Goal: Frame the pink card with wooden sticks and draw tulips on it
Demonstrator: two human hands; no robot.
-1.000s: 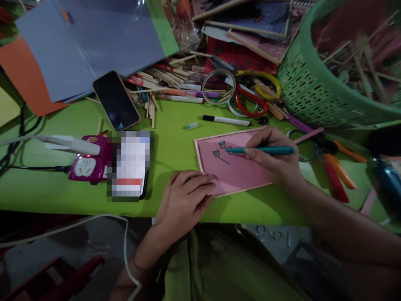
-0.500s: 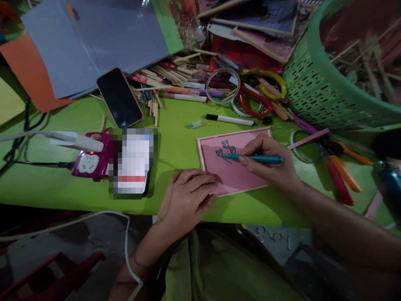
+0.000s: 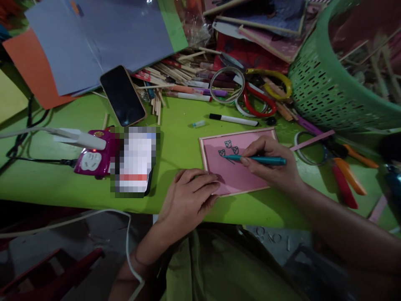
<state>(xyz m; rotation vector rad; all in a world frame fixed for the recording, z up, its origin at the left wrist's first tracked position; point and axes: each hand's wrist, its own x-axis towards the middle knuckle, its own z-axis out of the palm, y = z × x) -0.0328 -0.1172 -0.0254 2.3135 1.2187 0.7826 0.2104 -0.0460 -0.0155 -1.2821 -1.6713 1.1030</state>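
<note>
A pink card [image 3: 241, 177] edged with thin wooden strips lies on the green table. Three small dark tulip outlines [image 3: 228, 144] and a short slanting line are drawn on its upper left part. Between thumb and fingers, my right hand [image 3: 271, 161] grips a teal felt-tip pen [image 3: 266, 160]. The pen's tip points left and sits at the upper end of the line, just below the leftmost tulip. My left hand [image 3: 191, 192] rests over the card's lower left corner with the fingers extended and slightly bent, covering that corner.
Left of the card are a lit phone [image 3: 136, 161], a dark phone [image 3: 123, 96] and a purple power socket [image 3: 94, 156] with cables. Behind lie a black-capped marker [image 3: 233, 120], a tape roll [image 3: 227, 84], scissors [image 3: 260, 101] and wooden sticks. A green basket [image 3: 313, 92] stands back right.
The whole view has shifted slightly, so things appear a little further right. Against the card, both hands and the pen show no clear movement.
</note>
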